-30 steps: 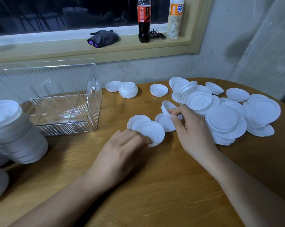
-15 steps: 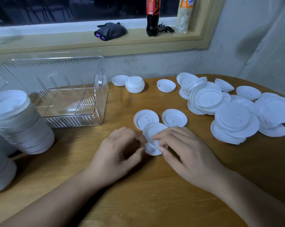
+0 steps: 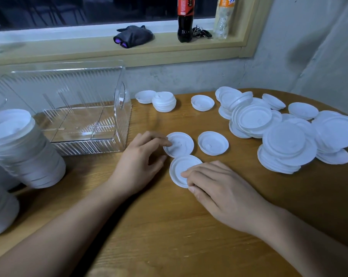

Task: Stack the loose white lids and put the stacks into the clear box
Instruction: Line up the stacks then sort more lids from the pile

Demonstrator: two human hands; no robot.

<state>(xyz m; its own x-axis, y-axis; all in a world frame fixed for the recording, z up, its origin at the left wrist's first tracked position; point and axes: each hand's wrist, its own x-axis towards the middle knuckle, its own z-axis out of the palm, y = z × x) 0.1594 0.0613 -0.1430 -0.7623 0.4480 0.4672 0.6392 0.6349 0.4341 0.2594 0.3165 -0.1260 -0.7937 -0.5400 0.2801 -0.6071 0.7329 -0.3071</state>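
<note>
Three small white lids lie flat mid-table. My left hand (image 3: 141, 162) touches the left rim of the far-left lid (image 3: 181, 144) with its fingertips, the thumb held apart. My right hand (image 3: 219, 186) rests its fingers on top of the nearest lid (image 3: 181, 166), thumb at its near edge. The third lid (image 3: 213, 143) lies untouched to the right. The clear box (image 3: 79, 108) stands at the left with nothing in it. A big heap of loose lids (image 3: 289, 144) covers the right of the table.
Tall stacks of larger white lids (image 3: 19, 148) lean at the left edge, close to the box. A short stack (image 3: 164, 101) and single lids (image 3: 202, 102) sit near the wall. Bottles (image 3: 184, 19) and a dark bundle (image 3: 134, 36) stand on the windowsill.
My right hand came back from the heap with a lid. Both hands met over a lid, which now lies flat under my right fingers. My left hand shifted onto the farther lid.
</note>
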